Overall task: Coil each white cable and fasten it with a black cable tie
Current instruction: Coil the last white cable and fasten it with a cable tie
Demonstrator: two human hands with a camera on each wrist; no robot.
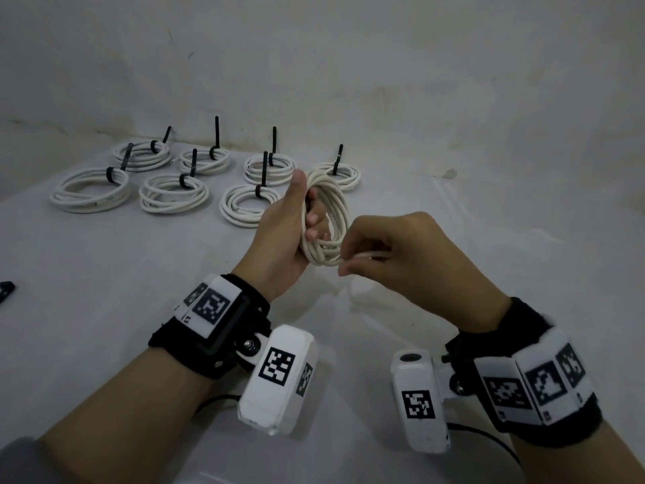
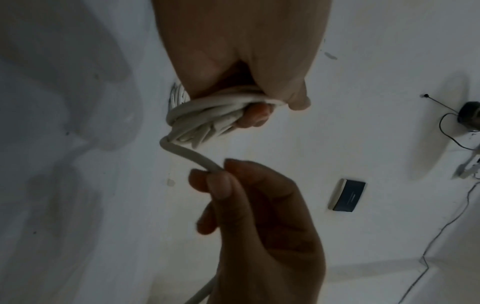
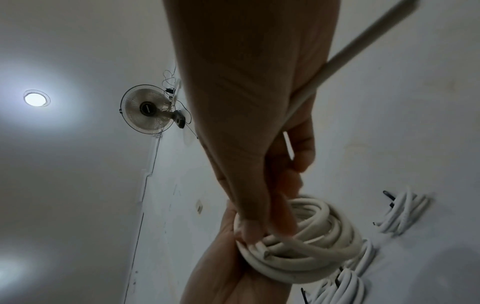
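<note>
My left hand (image 1: pixel 296 218) grips an upright coil of white cable (image 1: pixel 333 218) above the white table, thumb up and fingers curled through the loops. My right hand (image 1: pixel 384 253) pinches the loose run of the same cable (image 2: pixel 187 154) just below the coil. In the left wrist view the coil (image 2: pixel 207 117) sits bunched in the left hand's fingers (image 2: pixel 254 115) while the right hand (image 2: pixel 233 185) holds the strand leading off it. The right wrist view shows the coil (image 3: pixel 311 246) from below and the cable's tail (image 3: pixel 363 41) running off past my right palm. No loose black tie is visible.
Several coiled white cables (image 1: pixel 174 190) fastened with black ties (image 1: pixel 216 138) lie in rows at the table's back left, against the wall. A small black object (image 1: pixel 5 289) sits at the left edge. Bare tabletop (image 1: pixel 104 274) stretches below my hands.
</note>
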